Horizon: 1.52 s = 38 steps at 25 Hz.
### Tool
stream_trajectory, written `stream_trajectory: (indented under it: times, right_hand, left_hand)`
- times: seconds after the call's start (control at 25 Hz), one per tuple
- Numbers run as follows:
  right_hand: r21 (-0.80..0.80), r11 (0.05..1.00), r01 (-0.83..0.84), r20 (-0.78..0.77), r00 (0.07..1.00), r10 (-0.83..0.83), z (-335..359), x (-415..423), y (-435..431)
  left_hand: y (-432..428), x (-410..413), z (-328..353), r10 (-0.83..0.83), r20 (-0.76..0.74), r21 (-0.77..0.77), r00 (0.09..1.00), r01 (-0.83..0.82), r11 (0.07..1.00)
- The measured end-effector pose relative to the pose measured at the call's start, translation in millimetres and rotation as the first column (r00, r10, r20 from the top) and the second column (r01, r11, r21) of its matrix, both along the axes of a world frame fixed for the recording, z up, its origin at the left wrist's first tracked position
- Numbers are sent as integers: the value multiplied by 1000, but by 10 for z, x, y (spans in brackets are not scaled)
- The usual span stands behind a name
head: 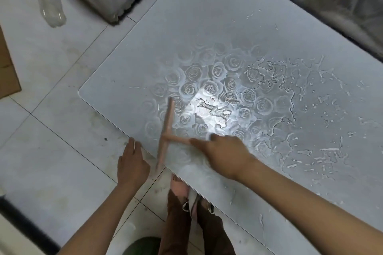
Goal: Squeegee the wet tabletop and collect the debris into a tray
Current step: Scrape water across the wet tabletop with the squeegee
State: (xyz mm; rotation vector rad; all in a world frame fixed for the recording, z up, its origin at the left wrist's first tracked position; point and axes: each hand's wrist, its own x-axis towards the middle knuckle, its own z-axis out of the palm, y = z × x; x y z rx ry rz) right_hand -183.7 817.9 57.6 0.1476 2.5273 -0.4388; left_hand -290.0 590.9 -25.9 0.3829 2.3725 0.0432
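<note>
The right hand (223,153) has its fingers wrapped round the handle of a pink T-shaped plastic squeegee (166,126). The squeegee's long blade lies on the counter near the front edge, and its low end pokes out over that edge. It looks blurry. The left hand (132,163) is flat with its fingers straight and close together. The fingertips touch the counter's edge, just beside the blade's low end.

The grey shiny counter (207,16) has a rose picture in the middle. Pools of water (290,89) sit to the right of the roses, well apart from the blade. Small white bits (329,149) lie in the wet part on the right.

Under the counter's edge are legs in brown trousers (178,223). On the pale tiled floor (51,109) to the left lies a clear empty plastic bottle (50,2), near a brown cardboard sheet (8,68).
</note>
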Motion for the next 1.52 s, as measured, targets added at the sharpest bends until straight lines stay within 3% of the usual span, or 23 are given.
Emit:
stream_trajectory:
  times: [0.16,0.24,0.44,0.56,0.84,1.0,1.12,1.2,1.4,1.52]
  right_hand:
    - [139,982,125,142,979,-145,340,577,574]
    - [218,966,136,96,982,-160,477,624,520]
    - [-9,997,81,-16,997,-81,200,-147,-19]
    - [2,994,107,37,994,-107,0,-328,174]
    - [104,946,308,71,946,-316,487,495,1160]
    - [-54,844,533,-20,845,-534,655,159,1702]
    - [-315,608,729,117,666,-737,672,-291,2059]
    - [-386,481,787,132,563,-816,568,-539,2417]
    - [-452,369,812,76,447,-892,324,-1108,3052]
    - [-427,428,797,-7,471,-882,80,-1252,3181]
  left_hand:
    - [-56,-54,107,50,117,53,992,-56,997]
    - [-62,-74,129,17,143,64,990,-26,998]
    - [87,-167,207,-11,122,-19,993,13,1000]
    - [274,-228,322,-99,75,-48,992,102,994]
    - [883,-313,701,-256,66,-87,965,261,961]
    - [1494,-435,824,-379,-5,-89,926,377,922]
    - [1893,-575,788,-461,-61,-104,885,453,885]
    - [2297,-701,645,-511,-81,-94,856,504,859]
    - [3142,-1134,362,-626,-178,-53,759,628,776]
    - [3531,-1485,76,-671,-235,-71,703,676,734]
